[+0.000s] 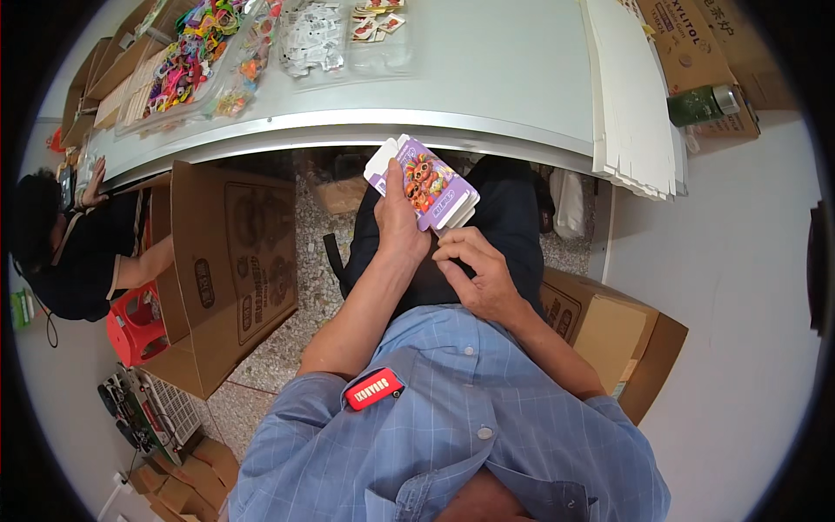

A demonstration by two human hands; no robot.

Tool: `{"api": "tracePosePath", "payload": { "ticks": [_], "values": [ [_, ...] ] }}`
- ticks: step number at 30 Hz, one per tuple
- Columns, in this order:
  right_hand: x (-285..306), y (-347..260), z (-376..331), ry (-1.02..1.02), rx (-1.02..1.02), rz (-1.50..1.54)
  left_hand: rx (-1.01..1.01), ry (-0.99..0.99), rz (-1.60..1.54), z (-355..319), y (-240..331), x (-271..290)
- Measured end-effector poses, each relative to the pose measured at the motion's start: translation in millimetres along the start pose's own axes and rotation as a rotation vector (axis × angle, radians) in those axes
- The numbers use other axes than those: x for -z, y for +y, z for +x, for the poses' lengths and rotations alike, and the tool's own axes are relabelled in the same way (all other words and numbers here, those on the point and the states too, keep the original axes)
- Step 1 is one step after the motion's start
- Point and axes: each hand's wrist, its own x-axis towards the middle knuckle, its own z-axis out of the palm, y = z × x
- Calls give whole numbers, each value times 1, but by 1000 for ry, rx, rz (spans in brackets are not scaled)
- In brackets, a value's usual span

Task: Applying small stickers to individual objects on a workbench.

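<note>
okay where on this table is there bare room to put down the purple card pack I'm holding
The widest bare patch of the table lies in the middle, between the clear packets of small cards and the stack of white sheets. The front edge strip there is free too. The left end is crowded with colourful toys in clear bags; the right corner holds a green bottle on cardboard.

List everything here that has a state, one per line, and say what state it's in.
Purple printed flat cardboard box: unfolded flat, held above the lap.
Left hand: gripping the purple box, thumb on its printed face.
Right hand: fingers curled at the box's lower edge.
Large brown corrugated carton: open, flaps up.
Green lidded bottle: closed, lying on its side.
Stack of white card sheets: flat, overhanging the table edge.
</note>
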Motion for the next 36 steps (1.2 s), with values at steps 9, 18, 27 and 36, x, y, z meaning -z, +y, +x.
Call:
{"api": "tracePosePath", "payload": {
  "ticks": [9, 18, 27, 36],
  "values": [
    [3, -3, -4, 11, -7, -19, -25, -20, 13, 1, -6, 6],
    [-5, -10, -11, 49, -13, -130, -25, -36, -32, -1, -7, 4],
    [-3, 3, -14, 5, -46, 34, -40, -103, 1, -1, -7, 5],
    [-2, -7, -21, 159, -6, -123, -130, -35, 13, -2, -14, 15]
  ]
}}
